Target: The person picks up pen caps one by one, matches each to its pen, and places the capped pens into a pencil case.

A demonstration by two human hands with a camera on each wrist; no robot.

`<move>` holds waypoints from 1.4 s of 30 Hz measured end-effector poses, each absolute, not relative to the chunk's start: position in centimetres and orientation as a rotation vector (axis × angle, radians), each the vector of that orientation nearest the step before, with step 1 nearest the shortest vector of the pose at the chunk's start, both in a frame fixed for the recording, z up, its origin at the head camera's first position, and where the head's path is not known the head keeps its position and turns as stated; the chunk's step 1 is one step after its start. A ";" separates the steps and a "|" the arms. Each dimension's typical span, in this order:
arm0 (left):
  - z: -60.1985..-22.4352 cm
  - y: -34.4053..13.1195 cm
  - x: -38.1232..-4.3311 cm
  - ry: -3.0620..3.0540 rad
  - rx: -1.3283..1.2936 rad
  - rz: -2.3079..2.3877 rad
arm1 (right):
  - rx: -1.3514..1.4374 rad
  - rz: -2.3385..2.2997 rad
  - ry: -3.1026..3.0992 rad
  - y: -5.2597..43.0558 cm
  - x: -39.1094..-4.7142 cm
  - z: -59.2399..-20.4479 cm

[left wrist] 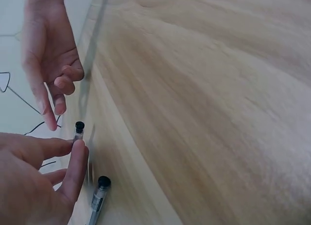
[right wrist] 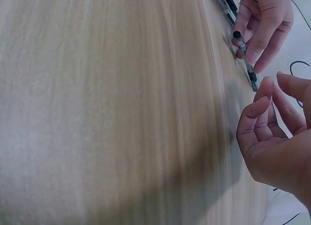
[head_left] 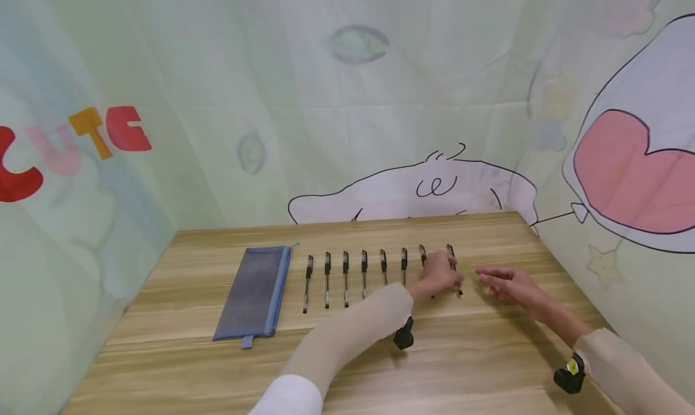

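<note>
1. A pale green cloth wall (head_left: 293,101) with cartoon pictures is behind a wooden tabletop (head_left: 461,367).
2. The left hand (head_left: 441,271) has its fingers and thumb pinched on a pen (head_left: 450,250). This pen is at the right end of a row, closer to the far edge than the near edge. I cannot tell if it touches the wood.
3. The right hand (head_left: 513,285) is near that pen, toward the right edge. Its fingers are loosely bent and hold nothing.
4. Seven more pens (head_left: 345,269) lie side by side with gaps, left of the pinched one. Their thick black ends point to the far edge. The left hand and arm hide bits of some.
5. A dark see-through pouch (head_left: 255,291) with blue trim lies left of the pens, toward the left edge.
6. Light brown sleeves (head_left: 358,324) cover both arms, and a small black gadget (head_left: 403,335) sits at each wrist.
</note>
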State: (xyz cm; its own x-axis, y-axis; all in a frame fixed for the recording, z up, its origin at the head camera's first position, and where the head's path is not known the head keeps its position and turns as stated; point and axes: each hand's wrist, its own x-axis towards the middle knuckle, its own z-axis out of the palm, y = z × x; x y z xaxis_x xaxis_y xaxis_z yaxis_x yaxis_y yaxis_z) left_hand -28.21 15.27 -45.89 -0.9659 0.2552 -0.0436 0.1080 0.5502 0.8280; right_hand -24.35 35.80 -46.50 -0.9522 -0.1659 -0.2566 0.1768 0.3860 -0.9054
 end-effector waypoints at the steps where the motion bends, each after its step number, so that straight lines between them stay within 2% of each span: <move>1: -46.0 15.2 -28.2 2.644 0.324 1.358 | 0.010 -1.585 2.345 35.8 -24.3 -46.5; 10: -45.8 14.1 -28.7 2.692 0.517 1.314 | 0.005 -1.614 2.328 35.7 -24.0 -46.5; 16: -44.1 10.6 -29.4 2.672 0.632 1.348 | -0.012 -1.648 2.287 35.1 -23.6 -46.3; 25: -42.1 -0.6 -30.0 2.810 0.580 1.279 | -0.066 -1.609 2.326 34.4 -23.6 -45.4; 34: -41.8 -14.5 -28.5 2.993 0.227 1.228 | -0.081 -1.598 2.315 32.8 -24.5 -44.8; 42: -42.7 -20.6 -25.5 3.103 0.107 0.941 | -0.162 -1.531 2.324 29.9 -25.6 -43.9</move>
State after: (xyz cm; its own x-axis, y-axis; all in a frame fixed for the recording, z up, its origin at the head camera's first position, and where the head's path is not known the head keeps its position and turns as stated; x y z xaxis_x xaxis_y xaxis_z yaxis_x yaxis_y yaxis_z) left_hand -25.46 -20.63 -42.68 -0.9926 0.0332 0.1170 0.0926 0.8302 0.5497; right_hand -25.63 29.94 -43.91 -0.9313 -0.2845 -0.2272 0.0964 0.4091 -0.9074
